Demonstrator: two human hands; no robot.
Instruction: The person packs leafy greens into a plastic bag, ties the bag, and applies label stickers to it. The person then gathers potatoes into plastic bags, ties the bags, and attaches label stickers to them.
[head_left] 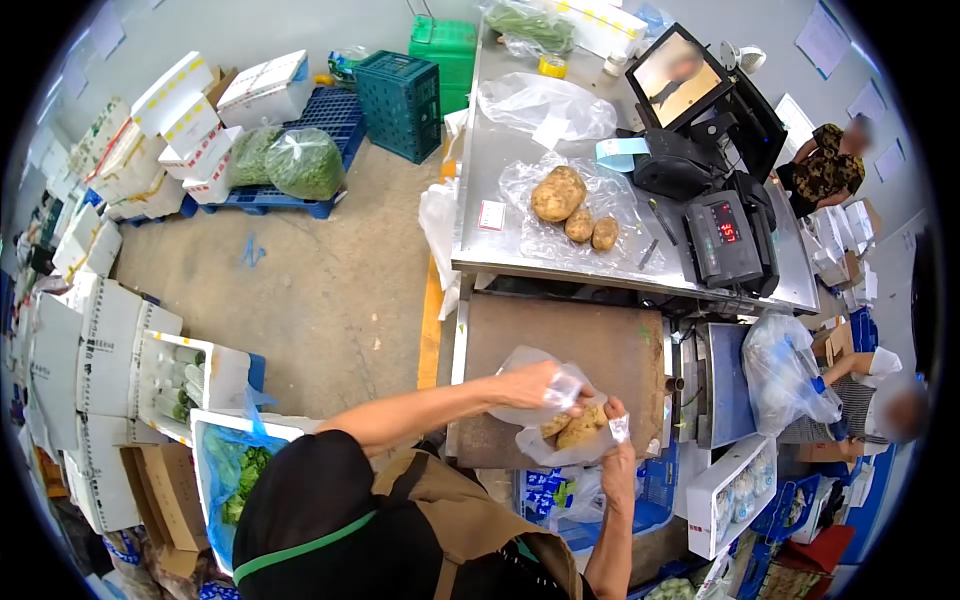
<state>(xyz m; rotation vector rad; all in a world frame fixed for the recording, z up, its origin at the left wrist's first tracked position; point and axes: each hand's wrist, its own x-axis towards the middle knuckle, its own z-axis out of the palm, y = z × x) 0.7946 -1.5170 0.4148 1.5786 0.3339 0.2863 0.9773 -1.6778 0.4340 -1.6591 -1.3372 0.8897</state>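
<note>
A clear plastic bag (575, 455) with yellowish-brown potatoes (580, 430) inside is held between my hands, over a brown board (550, 335). My left hand (545, 390) is closed on the gathered plastic at the bag's upper left. With fingers bent at the right edge, my right hand (618, 445) grips the same bag. Just beyond, on the metal table (480, 250), one large potato (558, 194) and two smaller potatoes (579, 225) lie on crumpled clear plastic. A small white label (491, 215) lies left of them.
A scale with red digits (727, 230), a label printer (675, 165) and a screen (678, 75) stand at the table's right. Below the board is a blue crate (655, 490). Foam boxes (180, 370) line the left. Two people (828, 170) are at the right.
</note>
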